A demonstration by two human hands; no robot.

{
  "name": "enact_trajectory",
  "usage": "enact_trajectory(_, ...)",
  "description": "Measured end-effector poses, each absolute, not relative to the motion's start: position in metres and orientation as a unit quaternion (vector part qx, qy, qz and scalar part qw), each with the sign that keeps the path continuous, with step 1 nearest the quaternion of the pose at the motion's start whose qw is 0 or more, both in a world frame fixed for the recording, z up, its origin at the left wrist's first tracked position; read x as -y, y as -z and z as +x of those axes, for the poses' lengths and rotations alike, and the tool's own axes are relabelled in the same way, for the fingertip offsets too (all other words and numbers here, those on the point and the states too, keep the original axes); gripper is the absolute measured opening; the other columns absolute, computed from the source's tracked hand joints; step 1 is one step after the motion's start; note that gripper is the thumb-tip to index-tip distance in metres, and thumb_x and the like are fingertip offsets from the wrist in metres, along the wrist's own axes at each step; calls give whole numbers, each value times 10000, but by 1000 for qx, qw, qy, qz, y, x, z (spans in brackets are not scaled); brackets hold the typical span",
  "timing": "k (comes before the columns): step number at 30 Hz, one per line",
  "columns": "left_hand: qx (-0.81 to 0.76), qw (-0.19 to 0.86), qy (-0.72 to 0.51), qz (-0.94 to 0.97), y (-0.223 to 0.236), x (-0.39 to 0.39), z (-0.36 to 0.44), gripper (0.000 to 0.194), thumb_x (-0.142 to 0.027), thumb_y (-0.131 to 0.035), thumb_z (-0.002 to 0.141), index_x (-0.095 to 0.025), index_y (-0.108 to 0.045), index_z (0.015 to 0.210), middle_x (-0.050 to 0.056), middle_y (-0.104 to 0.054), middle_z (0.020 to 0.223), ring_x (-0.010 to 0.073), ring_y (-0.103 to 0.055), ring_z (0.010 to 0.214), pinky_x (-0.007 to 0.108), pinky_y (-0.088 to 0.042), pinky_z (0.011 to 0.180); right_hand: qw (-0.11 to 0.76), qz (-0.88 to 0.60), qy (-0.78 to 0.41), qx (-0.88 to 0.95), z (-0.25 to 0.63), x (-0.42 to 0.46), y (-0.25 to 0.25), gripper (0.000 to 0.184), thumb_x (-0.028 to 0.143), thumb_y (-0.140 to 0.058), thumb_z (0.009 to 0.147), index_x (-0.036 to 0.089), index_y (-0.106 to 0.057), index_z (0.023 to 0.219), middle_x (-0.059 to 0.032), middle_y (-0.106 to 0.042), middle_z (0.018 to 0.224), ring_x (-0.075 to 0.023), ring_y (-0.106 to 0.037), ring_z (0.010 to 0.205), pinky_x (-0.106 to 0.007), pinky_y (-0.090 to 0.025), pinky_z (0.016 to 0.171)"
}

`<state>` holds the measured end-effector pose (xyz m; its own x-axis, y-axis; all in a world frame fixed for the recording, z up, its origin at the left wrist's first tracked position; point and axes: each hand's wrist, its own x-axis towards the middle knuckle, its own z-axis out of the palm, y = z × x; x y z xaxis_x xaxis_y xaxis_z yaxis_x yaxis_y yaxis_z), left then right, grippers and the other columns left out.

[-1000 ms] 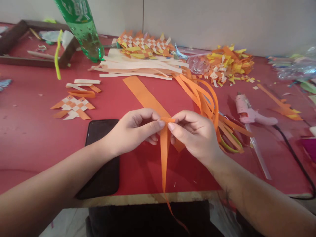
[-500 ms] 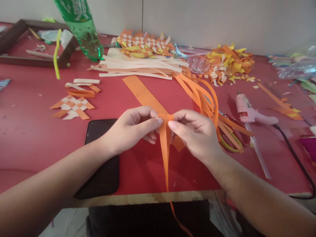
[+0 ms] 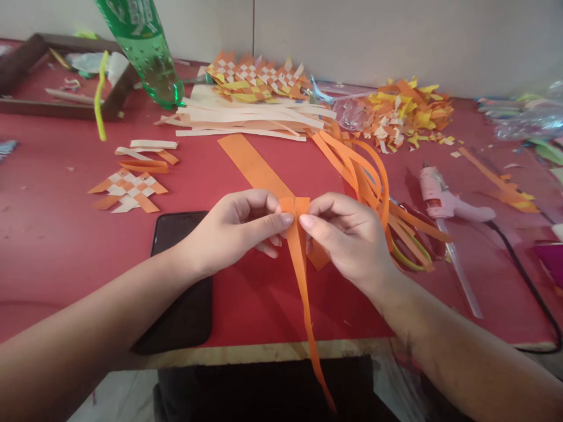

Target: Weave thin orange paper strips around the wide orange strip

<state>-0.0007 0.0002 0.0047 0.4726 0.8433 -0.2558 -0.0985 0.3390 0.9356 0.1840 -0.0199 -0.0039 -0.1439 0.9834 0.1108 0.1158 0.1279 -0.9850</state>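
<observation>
An orange paper strip [image 3: 299, 258] hangs from my two hands, its upper end split or torn partway into two side-by-side tabs. My left hand [image 3: 253, 225] pinches the left tab between thumb and fingers. With thumb and forefinger, my right hand [image 3: 341, 231] grips the right tab. The strip's lower part narrows, twists and drops over the table's front edge. Beneath my hands a wider orange paper band [image 3: 255, 164] lies slantwise on the table. A black phone [image 3: 182, 316] rests under my left forearm.
Loose orange strips [image 3: 367, 170] and a pink glue gun [image 3: 444, 196] with a black cord lie right. Woven paper fish [image 3: 132, 190] sit left. Behind are cream strips [image 3: 255, 120], paper scraps [image 3: 404, 114], a green bottle [image 3: 149, 64] and a dark frame [image 3: 39, 108].
The split end of the orange strip shows higher above my fingertips, and my thumbs sit slightly lower along it. Its hanging tail has swung and shows more of its width.
</observation>
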Motion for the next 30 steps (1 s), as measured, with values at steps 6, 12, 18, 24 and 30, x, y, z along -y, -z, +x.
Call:
enact_trajectory(6, -404, 731, -335, 436, -5, 2, -1, 159, -252, -738, 796, -165, -609, 764, -31, -630, 672, 92, -626, 596, 195, -587, 560, 470, -459, -462, 595, 183, 21, 4, 175, 260, -693, 845, 213, -584, 718, 42, -566, 596, -96, -540, 495, -233, -457, 460)
enact_trajectory(12, -402, 723, -341, 447, -4, 2, -1, 156, -264, -729, 809, -175, -608, 767, -27, -637, 694, 110, -636, 655, 216, -605, 576, 480, -455, -462, 592, 183, 21, 5, 166, 252, -705, 840, 210, -591, 727, 43, -562, 621, -88, -527, 489, -232, -425, 452)
enact_trajectory(18, -394, 717, -345, 461, -4, 1, -2, 153, -273, -716, 828, -168, -618, 774, -21, -639, 700, 113, -640, 683, 208, -608, 581, 487, -449, -468, 584, 184, 22, 5, 142, 228, -699, 853, 212, -608, 745, 53, -573, 593, -82, -536, 478, -226, -431, 460)
enact_trajectory(24, -382, 729, -290, 489, -10, 1, 0, 174, -241, -710, 831, -135, -621, 726, -27, -616, 623, 82, -629, 564, 171, -581, 566, 498, -435, -536, 525, 186, 21, 8, 128, 260, -707, 861, 209, -624, 777, 49, -604, 607, -82, -560, 476, -220, -452, 459)
enact_trajectory(30, -376, 721, -308, 494, -8, -1, 0, 159, -202, -715, 815, -127, -623, 709, -31, -605, 585, 76, -615, 531, 157, -566, 539, 485, -386, -593, 514, 186, 20, 13, 153, 241, -707, 862, 195, -626, 740, 55, -578, 582, -73, -531, 459, -202, -436, 424)
